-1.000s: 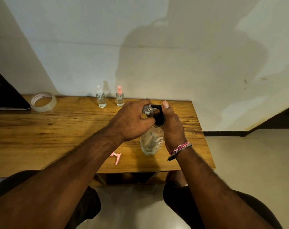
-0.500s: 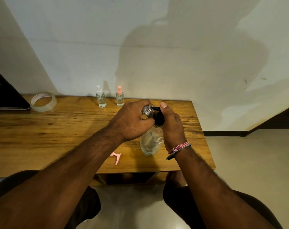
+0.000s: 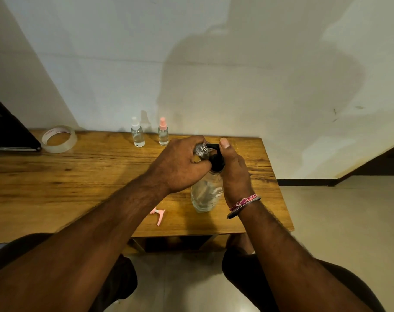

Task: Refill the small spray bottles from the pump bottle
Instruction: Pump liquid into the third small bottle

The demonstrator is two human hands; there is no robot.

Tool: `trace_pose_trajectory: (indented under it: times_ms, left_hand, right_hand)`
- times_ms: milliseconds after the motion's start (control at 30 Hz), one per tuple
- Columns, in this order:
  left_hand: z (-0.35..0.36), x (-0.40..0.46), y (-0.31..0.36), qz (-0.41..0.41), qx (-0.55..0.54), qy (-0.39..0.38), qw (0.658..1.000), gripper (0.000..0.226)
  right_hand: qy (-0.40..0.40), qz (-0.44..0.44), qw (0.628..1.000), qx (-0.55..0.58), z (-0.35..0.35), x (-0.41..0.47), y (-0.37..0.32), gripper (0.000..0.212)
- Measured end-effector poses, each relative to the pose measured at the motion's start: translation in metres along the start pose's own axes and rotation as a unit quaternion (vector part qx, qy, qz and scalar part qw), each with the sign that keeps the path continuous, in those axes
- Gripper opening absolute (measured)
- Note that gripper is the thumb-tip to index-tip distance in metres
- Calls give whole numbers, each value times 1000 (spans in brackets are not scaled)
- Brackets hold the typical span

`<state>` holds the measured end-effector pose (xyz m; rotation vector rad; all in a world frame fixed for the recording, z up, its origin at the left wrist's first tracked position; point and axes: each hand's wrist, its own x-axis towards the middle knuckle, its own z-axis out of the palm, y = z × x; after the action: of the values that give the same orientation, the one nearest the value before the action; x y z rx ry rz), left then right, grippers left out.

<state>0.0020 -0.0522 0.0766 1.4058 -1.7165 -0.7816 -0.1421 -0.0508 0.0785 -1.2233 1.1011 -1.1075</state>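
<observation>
Standing upright on the brown wooden table, near its right end, the clear plastic pump bottle is topped by a black pump head whose spout points left. A small clear spray bottle, uncapped, is gripped in the curled fingers of the left hand, mouth tilted up and to the right against that spout. The right hand is wrapped around the pump bottle's neck, thumb laid on the pump head. Left of the pump bottle, a pink spray cap lies flat (partly hidden by the forearm). Beyond it, by the wall, two capped small bottles, white-topped and pink-topped, stand upright.
</observation>
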Motion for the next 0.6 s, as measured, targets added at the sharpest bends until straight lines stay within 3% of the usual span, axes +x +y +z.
trace_pose_trajectory:
  times_ms: [167,367,600]
  left_hand:
    - [0,0,1,-2,4,0,1000,10]
    - [0,0,-1,-4,21,3,1000,23]
    - [1,-2,-3,-7,0,2,1000,7]
  right_hand:
    - [0,-2,1000,5,0,1,2,44]
    - [7,1,1000,3,-1,3,4,40]
    - [-18,-2,1000,-9,-5,3,4,39]
